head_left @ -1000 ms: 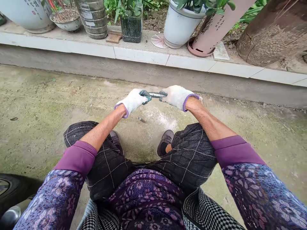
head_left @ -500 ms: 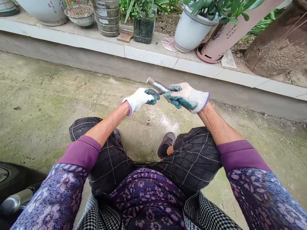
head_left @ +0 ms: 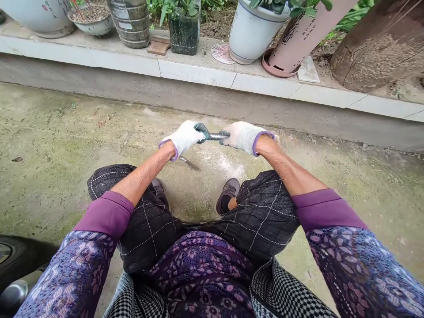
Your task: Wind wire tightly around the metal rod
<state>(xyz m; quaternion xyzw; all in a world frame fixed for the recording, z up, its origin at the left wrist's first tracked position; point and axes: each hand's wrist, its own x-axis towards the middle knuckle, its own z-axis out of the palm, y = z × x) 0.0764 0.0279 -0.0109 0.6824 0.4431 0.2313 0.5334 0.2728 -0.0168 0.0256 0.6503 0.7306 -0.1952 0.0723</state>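
Note:
Both my hands wear white knit gloves with dark green coated fingers and purple cuffs. Between them runs a short stick wound with shiny silver wire (head_left: 217,136), roughly level above the ground. My left hand (head_left: 186,134) closes round its left end, which the fingers hide. At the other end, my right hand (head_left: 243,134) grips it, back of the hand upward. Just below the left hand is a thin dark rod-like piece (head_left: 190,163), smeared by motion; whether a wire joins it to the stick I cannot tell.
A low tiled ledge (head_left: 195,73) crosses ahead, bearing a white pot (head_left: 253,33), a pink tall pot (head_left: 298,39) and other planters. White powder (head_left: 230,165) marks the concrete between my shoes. A black object with a metal part (head_left: 15,291) stands at lower left.
The wire-wound stick has turned from slanting to level, and my left hand now closes on its left end. My right hand has rolled over and moved left. The small piece below has shifted left.

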